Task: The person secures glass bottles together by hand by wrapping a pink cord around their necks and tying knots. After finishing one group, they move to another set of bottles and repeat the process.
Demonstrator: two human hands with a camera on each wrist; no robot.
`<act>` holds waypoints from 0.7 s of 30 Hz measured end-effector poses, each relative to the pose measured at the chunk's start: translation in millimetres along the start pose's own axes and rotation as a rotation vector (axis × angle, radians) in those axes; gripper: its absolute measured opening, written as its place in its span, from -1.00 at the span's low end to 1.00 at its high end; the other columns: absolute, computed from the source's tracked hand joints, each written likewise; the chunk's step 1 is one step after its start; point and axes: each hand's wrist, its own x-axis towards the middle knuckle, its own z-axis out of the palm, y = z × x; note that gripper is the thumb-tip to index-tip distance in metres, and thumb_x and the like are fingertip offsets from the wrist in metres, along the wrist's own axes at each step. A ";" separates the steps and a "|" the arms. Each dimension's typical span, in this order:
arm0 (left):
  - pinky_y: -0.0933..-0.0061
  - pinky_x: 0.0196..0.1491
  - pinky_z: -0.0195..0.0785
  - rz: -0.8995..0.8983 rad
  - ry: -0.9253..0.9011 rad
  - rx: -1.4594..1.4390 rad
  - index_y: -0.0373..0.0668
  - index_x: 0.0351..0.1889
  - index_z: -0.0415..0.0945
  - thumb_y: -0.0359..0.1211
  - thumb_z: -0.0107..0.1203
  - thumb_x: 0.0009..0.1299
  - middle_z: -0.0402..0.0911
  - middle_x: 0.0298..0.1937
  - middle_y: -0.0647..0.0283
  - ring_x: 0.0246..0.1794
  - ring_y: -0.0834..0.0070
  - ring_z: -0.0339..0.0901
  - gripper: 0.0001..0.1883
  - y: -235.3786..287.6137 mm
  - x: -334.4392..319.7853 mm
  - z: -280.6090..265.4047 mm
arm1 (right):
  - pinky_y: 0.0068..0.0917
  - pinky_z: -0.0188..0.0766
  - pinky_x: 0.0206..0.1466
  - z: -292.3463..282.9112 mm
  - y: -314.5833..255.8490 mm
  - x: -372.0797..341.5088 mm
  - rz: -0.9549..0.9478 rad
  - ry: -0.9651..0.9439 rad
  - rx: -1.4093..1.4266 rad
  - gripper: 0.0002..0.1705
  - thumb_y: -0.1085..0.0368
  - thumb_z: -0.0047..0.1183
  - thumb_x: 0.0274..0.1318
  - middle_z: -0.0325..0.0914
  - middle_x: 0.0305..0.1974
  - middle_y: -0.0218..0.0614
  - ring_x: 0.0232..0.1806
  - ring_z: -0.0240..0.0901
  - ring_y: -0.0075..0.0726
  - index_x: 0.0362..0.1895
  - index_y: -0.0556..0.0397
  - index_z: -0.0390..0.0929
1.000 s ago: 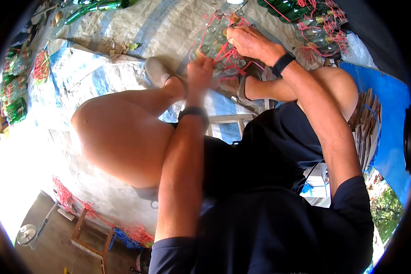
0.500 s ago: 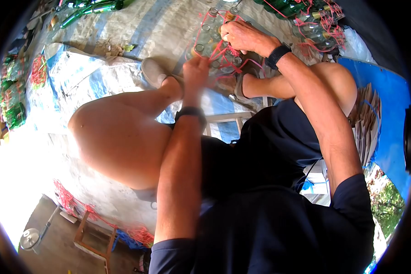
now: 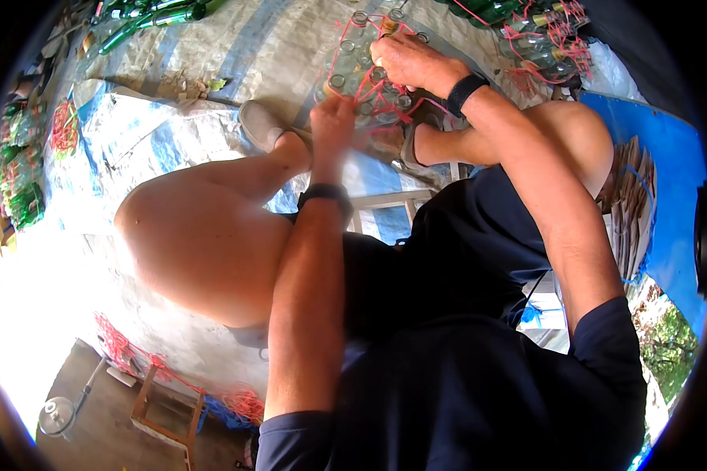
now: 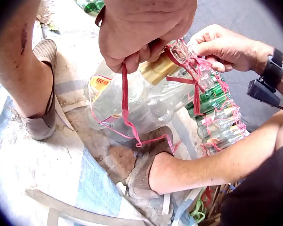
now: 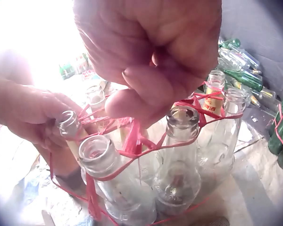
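A bundle of clear glass bottles (image 5: pixel 179 174) stands on the ground sheet between the person's feet, with pink plastic string (image 5: pixel 133 141) wound round the necks. My right hand (image 3: pixel 420 63) is over the bottle tops, its curled fingers pinching the string where strands cross in the middle. At the near left side of the bundle, my left hand (image 3: pixel 334 122) grips a length of the same string (image 4: pixel 125 99), whose tail hangs down past the bottles. Some bottles carry yellow and red labels (image 4: pixel 100 82); one has a gold neck (image 4: pixel 158 69).
More tied bottles (image 3: pixel 538 51) lie at the upper right, with green bottles (image 3: pixel 161 20) at the upper left. A sandalled foot (image 3: pixel 263 125) stands on either side of the bundle. Flattened cardboard (image 3: pixel 630 208) leans by a blue panel (image 3: pixel 664 180). Loose pink string (image 3: pixel 114 337) lies at lower left.
The head view has shifted slightly, so the bundle and both hands appear a little further left. Both hands stay at the bundle, still holding the string.
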 end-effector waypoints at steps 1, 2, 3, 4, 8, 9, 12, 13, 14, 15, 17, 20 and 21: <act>0.28 -0.39 0.35 0.000 0.000 0.000 -0.34 -0.40 0.62 -0.31 0.00 0.41 0.60 -0.55 0.09 -0.54 0.43 0.52 -0.71 1.4 -0.9 -0.5 | -0.12 0.47 -0.39 9.5 10.0 4.0 -0.080 0.074 -0.050 -0.90 0.44 -0.04 0.14 0.60 -0.48 0.01 -0.54 0.60 0.01 -0.30 0.16 0.53; 0.29 -0.38 0.35 -0.007 -0.007 -0.001 -0.35 -0.38 0.63 -0.31 0.01 0.40 0.61 -0.55 0.10 -0.52 0.46 0.52 -0.71 2.8 -1.7 -1.2 | -0.09 0.48 -0.38 17.9 20.7 7.0 -0.160 0.148 -0.100 -0.88 0.46 -0.03 0.13 0.61 -0.45 0.03 -0.51 0.61 0.05 -0.27 0.15 0.55; 0.30 -0.38 0.35 -0.013 -0.014 -0.002 -0.36 -0.37 0.63 -0.30 0.02 0.39 0.61 -0.55 0.11 -0.50 0.49 0.52 -0.71 3.4 -1.8 -1.9 | -0.09 0.48 -0.38 15.1 15.7 4.8 -0.160 0.148 -0.100 -0.88 0.46 -0.03 0.13 0.61 -0.45 0.03 -0.51 0.61 0.05 -0.27 0.15 0.55; 0.30 -0.38 0.35 -0.012 -0.014 -0.001 -0.36 -0.37 0.63 -0.30 0.02 0.39 0.61 -0.55 0.11 -0.50 0.49 0.52 -0.71 1.5 -0.8 -2.9 | -0.09 0.48 -0.40 9.4 6.2 0.9 -0.082 0.084 -0.069 -0.89 0.47 -0.03 0.12 0.60 -0.47 0.02 -0.52 0.61 0.03 -0.28 0.16 0.54; 0.47 -0.41 0.25 0.031 -0.021 0.040 -0.38 -0.27 0.67 -0.31 0.05 0.41 0.56 -0.49 0.30 -0.49 0.63 0.43 -0.72 1.9 -3.2 -8.2 | -0.10 0.46 -0.47 -4.9 -12.2 -2.3 0.121 -0.084 0.090 -0.92 0.50 -0.04 0.12 0.56 -0.54 0.01 -0.57 0.61 0.00 -0.31 0.15 0.51; 0.62 -0.46 0.13 0.026 -0.027 -0.044 -0.39 -0.23 0.67 -0.33 0.06 0.44 0.47 -0.49 0.49 -0.52 0.74 0.30 -0.73 6.1 -5.1 -8.3 | -0.10 0.46 -0.47 -5.2 -11.4 -2.4 0.122 -0.081 0.090 -0.92 0.50 -0.04 0.12 0.56 -0.54 0.01 -0.57 0.61 0.00 -0.31 0.15 0.51; 0.61 -0.46 0.15 -0.052 -0.037 0.014 -0.40 -0.22 0.66 -0.35 0.09 0.39 0.50 -0.46 0.48 -0.51 0.75 0.29 -0.75 34.0 -13.4 -14.8 | -0.11 0.45 -0.51 -2.5 -6.6 -1.8 0.176 -0.093 0.203 -0.96 0.49 -0.02 0.12 0.54 -0.58 -0.01 -0.61 0.58 -0.01 -0.33 0.14 0.49; 0.61 -0.46 0.15 -0.048 -0.039 0.020 -0.40 -0.22 0.66 -0.35 0.09 0.39 0.50 -0.46 0.48 -0.51 0.75 0.29 -0.75 27.0 -9.1 -17.5 | -0.08 0.48 -0.44 -0.4 -5.0 -2.0 0.153 -0.063 0.191 -0.91 0.52 0.00 0.06 0.55 -0.55 0.01 -0.56 0.62 -0.01 -0.35 0.11 0.52; 0.55 -0.44 0.24 -0.002 -0.038 0.134 -0.39 -0.19 0.64 -0.35 0.11 0.37 0.54 -0.47 0.40 -0.52 0.68 0.38 -0.75 17.8 -3.6 -19.5 | -0.06 0.51 -0.37 2.7 -3.4 -3.6 0.134 -0.032 0.179 -0.87 0.55 0.01 0.00 0.57 -0.51 0.03 -0.51 0.66 -0.01 -0.37 0.08 0.56; 0.48 -0.42 0.32 0.046 -0.039 0.249 -0.39 -0.16 0.62 -0.36 0.13 0.34 0.59 -0.48 0.33 -0.52 0.60 0.46 -0.74 23.6 -2.7 -19.0 | -0.06 0.51 -0.37 7.2 -1.7 -6.4 0.137 -0.025 0.183 -0.87 0.55 0.01 0.00 0.57 -0.51 0.03 -0.51 0.66 -0.01 -0.37 0.08 0.56; 0.37 -0.36 0.40 0.135 0.021 0.400 -0.38 -0.10 0.59 -0.36 0.14 0.32 0.63 -0.48 0.22 -0.49 0.45 0.55 -0.72 33.8 -9.0 -19.0 | -0.07 0.52 -0.27 15.3 2.3 -12.6 -0.058 0.207 -0.053 -0.96 0.49 0.08 0.05 0.58 -0.49 0.04 -0.34 0.68 -0.01 -0.39 0.08 0.55; 0.19 -0.26 0.50 0.194 0.064 0.564 -0.33 0.02 0.53 -0.36 0.17 0.29 0.68 -0.47 0.06 -0.42 0.19 0.67 -0.64 68.0 -21.7 -17.8 | -0.05 0.54 -0.17 19.5 6.4 -20.3 -0.027 0.212 -0.044 -0.98 0.42 0.14 0.07 0.61 -0.40 -0.07 -0.21 0.66 0.04 -0.37 0.07 0.58; 0.11 -0.21 0.53 0.162 0.044 0.579 -0.29 0.08 0.50 -0.36 0.19 0.28 0.69 -0.45 0.01 -0.38 0.08 0.69 -0.59 73.6 -22.7 -17.2 | -0.05 0.54 -0.17 26.4 11.6 -22.2 -0.021 0.220 -0.041 -0.98 0.42 0.14 0.07 0.61 -0.40 -0.07 -0.21 0.66 0.04 -0.37 0.07 0.58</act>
